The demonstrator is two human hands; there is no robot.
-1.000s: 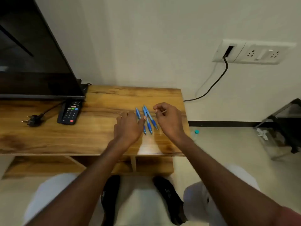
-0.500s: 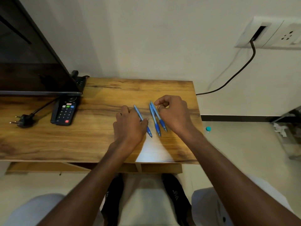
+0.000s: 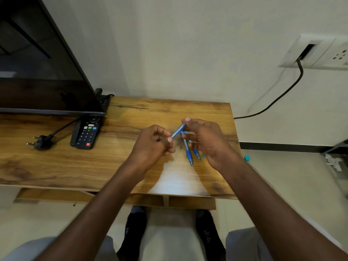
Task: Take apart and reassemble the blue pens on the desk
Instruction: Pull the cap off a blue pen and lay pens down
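One blue pen [image 3: 178, 130] is lifted above the wooden desk [image 3: 131, 166] and held at both ends. My left hand [image 3: 153, 146] pinches its lower end and my right hand [image 3: 205, 140] grips its upper end. Two more blue pens lie on the desk under my right hand: one [image 3: 188, 154] points toward me, and the other [image 3: 196, 153] lies just to its right, mostly hidden by my fingers.
A black remote [image 3: 87, 133] and a loose black plug [image 3: 40, 142] lie at the left, beside a dark TV screen [image 3: 37, 72]. A cable [image 3: 278, 97] runs from the wall socket [image 3: 308, 51]. A small teal cap [image 3: 247, 158] lies on the floor right of the desk.
My left hand has lifted the leftmost pen off the desk, and my right hand has taken hold of its other end. The other two pens stay lying on the desk.
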